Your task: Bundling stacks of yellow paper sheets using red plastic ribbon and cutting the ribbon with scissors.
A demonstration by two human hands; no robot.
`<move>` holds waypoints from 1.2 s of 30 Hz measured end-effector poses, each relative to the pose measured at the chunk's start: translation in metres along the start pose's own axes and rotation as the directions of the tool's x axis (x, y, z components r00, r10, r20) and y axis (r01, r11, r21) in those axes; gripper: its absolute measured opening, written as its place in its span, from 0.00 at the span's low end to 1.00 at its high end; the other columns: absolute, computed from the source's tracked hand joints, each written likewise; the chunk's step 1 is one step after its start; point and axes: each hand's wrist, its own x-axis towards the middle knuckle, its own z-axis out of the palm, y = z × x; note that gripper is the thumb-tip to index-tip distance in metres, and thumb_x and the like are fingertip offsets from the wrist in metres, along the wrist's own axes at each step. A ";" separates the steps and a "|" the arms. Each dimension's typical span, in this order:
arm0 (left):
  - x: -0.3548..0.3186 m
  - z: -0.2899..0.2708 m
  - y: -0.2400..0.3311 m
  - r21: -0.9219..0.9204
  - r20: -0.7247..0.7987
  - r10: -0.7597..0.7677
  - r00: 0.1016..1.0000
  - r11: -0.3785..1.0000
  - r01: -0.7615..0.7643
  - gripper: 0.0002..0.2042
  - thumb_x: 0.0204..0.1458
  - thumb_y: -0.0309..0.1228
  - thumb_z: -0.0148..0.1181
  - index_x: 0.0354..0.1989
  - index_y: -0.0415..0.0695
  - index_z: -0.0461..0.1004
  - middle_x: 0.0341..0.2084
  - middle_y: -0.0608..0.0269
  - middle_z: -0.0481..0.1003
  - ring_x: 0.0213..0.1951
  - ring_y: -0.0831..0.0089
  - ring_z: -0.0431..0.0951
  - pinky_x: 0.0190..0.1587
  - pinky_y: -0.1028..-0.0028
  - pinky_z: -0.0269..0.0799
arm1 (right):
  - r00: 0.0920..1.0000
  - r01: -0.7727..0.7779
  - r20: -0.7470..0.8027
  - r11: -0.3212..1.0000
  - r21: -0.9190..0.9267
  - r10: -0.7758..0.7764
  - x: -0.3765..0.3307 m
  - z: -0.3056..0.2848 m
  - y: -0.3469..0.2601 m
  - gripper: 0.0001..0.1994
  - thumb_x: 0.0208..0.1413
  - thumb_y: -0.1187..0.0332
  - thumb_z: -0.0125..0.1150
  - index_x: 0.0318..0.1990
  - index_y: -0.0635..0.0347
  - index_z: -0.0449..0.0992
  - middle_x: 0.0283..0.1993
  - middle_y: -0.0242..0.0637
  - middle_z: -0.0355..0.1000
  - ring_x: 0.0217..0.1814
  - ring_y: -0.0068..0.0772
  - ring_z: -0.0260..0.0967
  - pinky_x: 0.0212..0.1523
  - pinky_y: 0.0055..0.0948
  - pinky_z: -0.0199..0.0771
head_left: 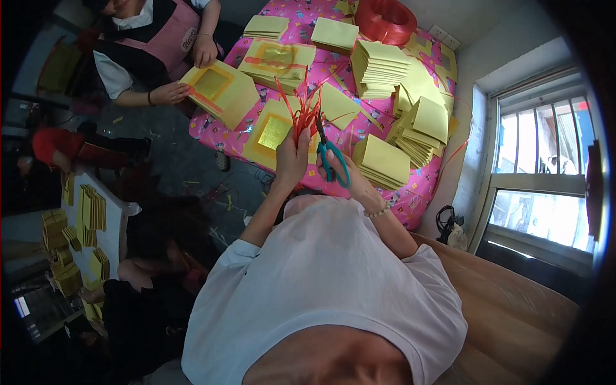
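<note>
My left hand [293,156] is closed around a bunch of thin red plastic strips [304,122], whose loose ends fan out above the fingers. Right beside it, my right hand [334,167] grips a pair of scissors [333,168] with teal handles. The dark blades point up, close against the strips; whether they are parted I cannot tell. Under and beyond my hands lie yellow paper sheets, one with a gold square [273,133]. A folded yellow paper stack [382,162] rests just right of my right hand.
The pink patterned tablecloth [218,133] carries several yellow paper stacks [380,67] and a red coil of strip [385,20] at the back. Across the corner, a co-worker's hands [169,94] hold gold-squared paper. Other people work at a white table [115,218] on the left. A barred window [542,141] is at right.
</note>
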 end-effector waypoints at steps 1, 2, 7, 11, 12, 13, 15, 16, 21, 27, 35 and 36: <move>0.000 0.002 0.001 -0.052 -0.006 0.000 1.000 0.999 0.000 0.15 0.58 0.39 0.44 0.39 0.38 0.69 0.25 0.56 0.73 0.29 0.67 0.73 0.33 0.71 0.67 | 1.000 0.000 0.000 1.000 -0.001 0.000 0.001 0.001 0.002 0.21 0.57 0.47 0.45 0.33 0.58 0.66 0.22 0.26 0.58 0.24 0.16 0.54 0.24 0.18 0.54; 0.001 0.002 0.001 -0.104 -0.013 -0.001 1.000 0.995 0.000 0.15 0.58 0.39 0.44 0.38 0.38 0.70 0.23 0.58 0.72 0.28 0.70 0.72 0.32 0.72 0.66 | 0.999 0.048 -0.019 0.999 0.014 -0.048 0.002 0.002 0.006 0.20 0.57 0.48 0.46 0.32 0.58 0.66 0.22 0.25 0.58 0.24 0.16 0.54 0.24 0.18 0.54; 0.000 0.003 -0.007 -0.208 0.071 -0.212 0.975 0.953 0.222 0.16 0.58 0.40 0.44 0.31 0.39 0.70 0.19 0.67 0.67 0.24 0.80 0.66 0.28 0.77 0.62 | 0.993 0.098 -0.077 0.994 0.043 -0.095 0.006 0.007 0.015 0.17 0.58 0.51 0.47 0.31 0.57 0.65 0.21 0.25 0.58 0.22 0.15 0.53 0.22 0.17 0.52; -0.001 0.004 -0.009 -0.244 0.095 -0.263 0.960 0.929 0.278 0.16 0.58 0.41 0.45 0.27 0.40 0.69 0.18 0.70 0.65 0.23 0.84 0.62 0.25 0.79 0.59 | 0.989 0.110 -0.112 0.991 0.082 -0.101 0.007 0.007 0.021 0.17 0.58 0.51 0.47 0.30 0.57 0.65 0.20 0.25 0.58 0.21 0.14 0.53 0.21 0.17 0.52; 0.000 0.004 -0.008 -0.245 0.095 -0.263 0.960 0.929 0.279 0.16 0.58 0.41 0.45 0.27 0.40 0.69 0.18 0.70 0.65 0.23 0.84 0.62 0.25 0.79 0.59 | 0.988 0.109 -0.115 0.991 0.074 -0.100 0.007 0.007 0.021 0.17 0.58 0.52 0.47 0.30 0.57 0.66 0.19 0.25 0.58 0.21 0.14 0.53 0.21 0.16 0.53; 0.000 0.003 -0.006 -0.252 0.101 -0.257 0.961 0.928 0.275 0.16 0.58 0.41 0.45 0.27 0.41 0.69 0.18 0.71 0.64 0.22 0.84 0.62 0.25 0.80 0.58 | 0.988 0.108 -0.115 0.991 0.074 -0.099 0.006 0.007 0.019 0.17 0.58 0.52 0.47 0.30 0.57 0.66 0.19 0.25 0.58 0.21 0.14 0.53 0.21 0.16 0.53; 0.000 0.002 -0.006 -0.260 0.106 -0.252 0.962 0.927 0.271 0.16 0.58 0.41 0.45 0.27 0.41 0.69 0.17 0.71 0.63 0.22 0.85 0.61 0.25 0.80 0.58 | 0.985 0.123 -0.140 0.984 0.127 -0.105 0.003 0.009 0.011 0.19 0.58 0.50 0.47 0.30 0.57 0.66 0.19 0.26 0.58 0.21 0.15 0.54 0.22 0.17 0.53; 0.000 0.003 -0.008 -0.285 0.102 -0.251 0.963 0.920 0.270 0.16 0.58 0.41 0.45 0.27 0.41 0.69 0.17 0.72 0.63 0.22 0.85 0.61 0.25 0.80 0.58 | 0.985 0.123 -0.139 0.984 0.127 -0.105 0.002 0.008 0.008 0.19 0.58 0.50 0.47 0.30 0.57 0.66 0.19 0.26 0.58 0.21 0.15 0.54 0.22 0.17 0.53; 0.000 -0.003 -0.005 -0.330 0.123 -0.327 0.937 0.877 0.350 0.17 0.58 0.42 0.44 0.26 0.41 0.69 0.15 0.73 0.62 0.20 0.85 0.60 0.23 0.80 0.57 | 0.984 0.135 0.107 0.987 0.084 -0.143 -0.005 -0.008 0.000 0.26 0.57 0.40 0.35 0.33 0.57 0.65 0.23 0.27 0.61 0.25 0.17 0.56 0.26 0.19 0.54; 0.003 -0.013 -0.001 -0.290 0.218 -0.346 0.913 0.870 0.398 0.19 0.57 0.42 0.39 0.25 0.41 0.68 0.12 0.72 0.59 0.16 0.82 0.58 0.19 0.79 0.52 | 0.956 0.027 0.290 0.999 0.041 -0.038 -0.006 -0.018 -0.004 0.28 0.57 0.39 0.32 0.33 0.56 0.66 0.23 0.27 0.61 0.25 0.17 0.55 0.26 0.18 0.53; 0.001 -0.010 0.002 -0.036 0.061 -0.043 0.997 0.998 0.045 0.17 0.57 0.38 0.36 0.24 0.39 0.64 0.10 0.64 0.59 0.14 0.72 0.59 0.20 0.71 0.54 | 0.937 -0.093 0.337 0.996 -0.007 0.090 -0.002 -0.015 -0.006 0.27 0.57 0.40 0.35 0.33 0.56 0.67 0.22 0.27 0.61 0.24 0.17 0.56 0.28 0.17 0.55; 0.001 -0.008 0.003 -0.035 0.061 -0.043 0.997 0.998 0.045 0.17 0.57 0.38 0.36 0.24 0.39 0.64 0.10 0.64 0.59 0.14 0.72 0.59 0.20 0.71 0.54 | 0.937 -0.093 0.338 0.996 -0.007 0.090 -0.002 -0.014 -0.006 0.27 0.57 0.40 0.35 0.33 0.56 0.67 0.22 0.27 0.61 0.24 0.17 0.56 0.28 0.17 0.55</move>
